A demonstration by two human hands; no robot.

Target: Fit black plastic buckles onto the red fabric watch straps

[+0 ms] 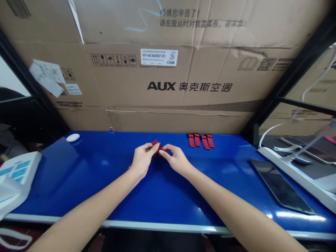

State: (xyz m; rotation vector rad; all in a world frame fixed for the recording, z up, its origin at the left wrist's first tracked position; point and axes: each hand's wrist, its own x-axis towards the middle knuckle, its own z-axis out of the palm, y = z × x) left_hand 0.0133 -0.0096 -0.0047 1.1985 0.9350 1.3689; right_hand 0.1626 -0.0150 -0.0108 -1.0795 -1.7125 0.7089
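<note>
Above the middle of the blue table, my left hand (143,157) and my right hand (175,158) pinch a small red strap (156,142) between them. It looks like red fabric; my fingertips cover much of it. The two hands are close together, with the strap slanting from one to the other. Farther right, at the back of the table, several red straps (204,140) with black ends lie side by side.
A large cardboard box (168,101) stands behind the blue table (162,199). At right lie a dark phone (280,185) and a white power strip (296,175). A white device (23,175) sits at left, with a small white oval object (72,138) behind it.
</note>
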